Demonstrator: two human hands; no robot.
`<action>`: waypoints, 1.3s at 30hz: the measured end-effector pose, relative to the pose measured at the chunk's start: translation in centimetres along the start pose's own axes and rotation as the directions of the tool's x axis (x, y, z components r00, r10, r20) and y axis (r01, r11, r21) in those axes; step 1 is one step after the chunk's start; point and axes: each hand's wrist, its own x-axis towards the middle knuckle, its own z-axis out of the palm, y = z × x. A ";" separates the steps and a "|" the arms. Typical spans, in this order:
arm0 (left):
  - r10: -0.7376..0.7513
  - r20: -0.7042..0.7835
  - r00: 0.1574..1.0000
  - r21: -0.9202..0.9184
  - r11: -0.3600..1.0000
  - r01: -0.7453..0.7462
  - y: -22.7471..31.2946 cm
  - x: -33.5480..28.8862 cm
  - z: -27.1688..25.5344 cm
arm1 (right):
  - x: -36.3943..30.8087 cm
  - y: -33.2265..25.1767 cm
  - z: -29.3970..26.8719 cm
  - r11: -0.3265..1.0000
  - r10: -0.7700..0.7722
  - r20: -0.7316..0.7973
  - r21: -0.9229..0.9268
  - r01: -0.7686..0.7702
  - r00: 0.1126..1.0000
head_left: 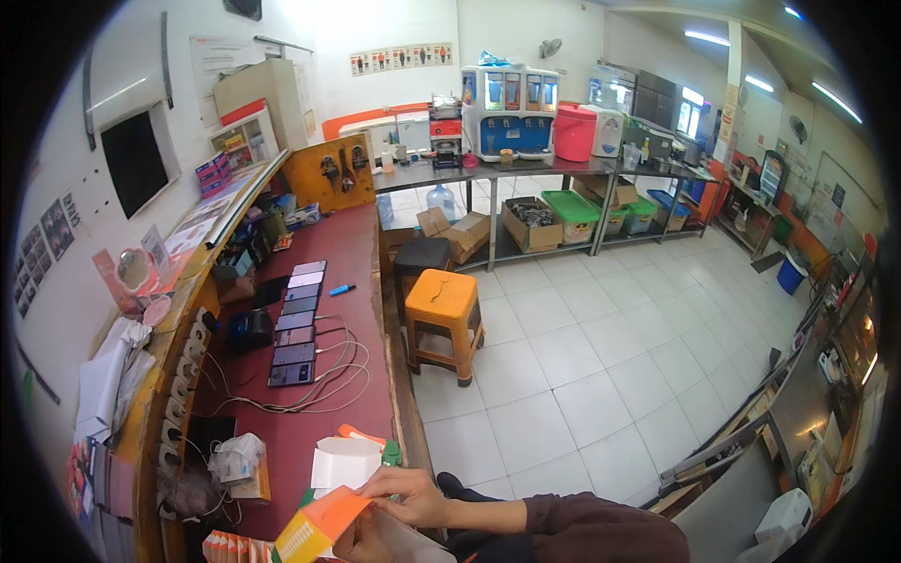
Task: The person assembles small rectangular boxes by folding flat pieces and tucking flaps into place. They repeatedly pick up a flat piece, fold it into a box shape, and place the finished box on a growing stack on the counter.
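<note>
My right hand [411, 494] comes in from the right under a dark sleeve. Its fingers pinch the upper edge of an orange and yellow folded carton [321, 522]. Lower down, my left hand [361, 542] is at the carton's near side, with its fingers partly hidden and cut by the lower edge. Just beyond the carton, a white box with raised flaps [345, 464] lies on the red counter [328, 399], next to orange and green pieces. A row of orange-and-white flat cartons [236, 547] stands at the bottom left.
Several phones [297, 335] lie in a line on the counter, some with white cables [343, 368]. A blue marker [343, 290] is beside them. Power sockets [178, 394] line the left ledge. An orange stool [443, 300] stands on the tiled floor. Behind is a drink dispenser [511, 122].
</note>
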 end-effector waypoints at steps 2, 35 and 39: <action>-0.007 0.003 1.000 0.007 1.000 0.007 -0.1 0.1 -0.4 | 0.1 0.1 -0.3 0.999 -0.041 0.046 0.012 0.041 0.998; 0.322 0.749 0.578 0.314 0.596 -0.739 -2.1 -0.7 -0.1 | 0.8 2.7 -1.6 0.883 0.153 -0.052 -0.441 -0.161 0.987; 0.429 0.769 0.474 0.283 0.437 -0.854 -1.5 -1.1 0.9 | 1.3 2.5 -2.6 0.891 0.203 -0.129 -0.387 -0.238 0.971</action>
